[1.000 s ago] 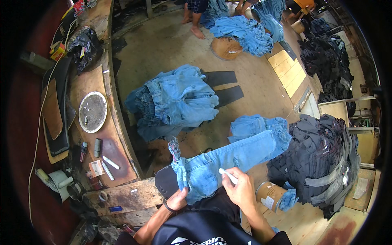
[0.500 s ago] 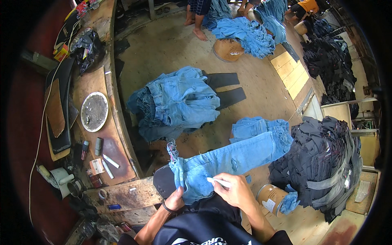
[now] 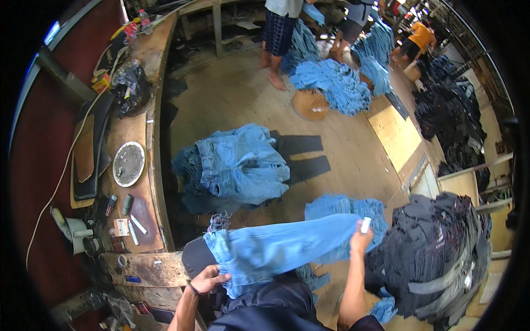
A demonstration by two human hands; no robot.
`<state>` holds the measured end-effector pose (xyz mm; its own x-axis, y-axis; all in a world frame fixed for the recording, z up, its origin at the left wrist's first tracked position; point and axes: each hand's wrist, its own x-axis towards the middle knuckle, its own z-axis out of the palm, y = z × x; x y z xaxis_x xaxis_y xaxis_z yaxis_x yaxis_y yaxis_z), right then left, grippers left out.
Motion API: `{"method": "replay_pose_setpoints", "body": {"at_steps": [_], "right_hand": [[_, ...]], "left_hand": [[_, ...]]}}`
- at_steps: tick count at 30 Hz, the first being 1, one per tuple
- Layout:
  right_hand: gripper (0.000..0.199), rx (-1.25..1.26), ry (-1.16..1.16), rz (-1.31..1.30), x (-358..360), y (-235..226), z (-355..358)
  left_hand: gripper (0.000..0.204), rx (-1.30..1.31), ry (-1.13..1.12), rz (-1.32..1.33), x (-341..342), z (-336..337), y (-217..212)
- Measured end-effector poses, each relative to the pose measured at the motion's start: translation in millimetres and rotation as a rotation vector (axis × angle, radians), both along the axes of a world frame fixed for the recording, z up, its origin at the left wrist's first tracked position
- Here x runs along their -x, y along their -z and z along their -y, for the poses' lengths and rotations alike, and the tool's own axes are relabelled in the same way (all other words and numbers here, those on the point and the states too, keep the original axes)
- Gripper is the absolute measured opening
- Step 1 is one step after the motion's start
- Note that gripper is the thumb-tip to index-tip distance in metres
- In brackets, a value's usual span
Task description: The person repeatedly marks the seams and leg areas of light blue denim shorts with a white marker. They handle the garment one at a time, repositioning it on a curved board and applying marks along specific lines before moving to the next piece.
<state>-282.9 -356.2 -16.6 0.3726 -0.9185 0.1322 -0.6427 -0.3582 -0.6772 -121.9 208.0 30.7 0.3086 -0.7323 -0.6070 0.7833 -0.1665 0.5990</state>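
Denim leg [image 3: 292, 243] | over dark board [image 3: 196, 258] | stained bench [image 3: 157, 60] left | brown floor [image 3: 345, 154] beyond

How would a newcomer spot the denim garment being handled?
Start at the bulky dark-grey cloth heap, lower right. Left of it, the right hand holds a short white stick; from there the light-blue denim garment spans to the left hand. Unlike the blue denim trousers beyond, it's stretched out, a dark flat board jutting past its left end.
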Motion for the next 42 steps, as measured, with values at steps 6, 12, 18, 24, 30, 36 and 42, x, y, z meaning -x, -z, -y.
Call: {"method": "replay_pose_setpoints", "body": {"at_steps": [6,12,18,24,30,36,42], "right_hand": [[0.054,-0.037,-0.029,0.352,-80,-85,216],[0.031,0.090,-0.482,0.144,-120,-83,137],[0.030,0.125,-0.617,-0.047,-43,-26,-47],[0.023,0.012,-0.494,-0.315,6,-52,-123],[0.031,-0.577,-0.900,-0.097,10,-79,-270],[0.024,-0.520,-0.658,0.053,-66,-104,-248],[0.033,-0.095,-0.995,-0.006,-61,-81,-273]], "left_hand": [[0.036,0.106,-0.086,0.377,27,261,-16],[0.034,-0.103,-0.847,0.246,5,291,-3],[0.062,-0.294,-0.285,-0.116,59,304,-3],[0.043,-0.554,0.006,0.887,97,224,9],[0.019,-0.731,-0.054,1.438,96,-32,-13],[0.030,-1.054,-0.518,1.658,1,8,-77],[0.057,-0.489,0.169,1.249,-84,171,-18]]}}
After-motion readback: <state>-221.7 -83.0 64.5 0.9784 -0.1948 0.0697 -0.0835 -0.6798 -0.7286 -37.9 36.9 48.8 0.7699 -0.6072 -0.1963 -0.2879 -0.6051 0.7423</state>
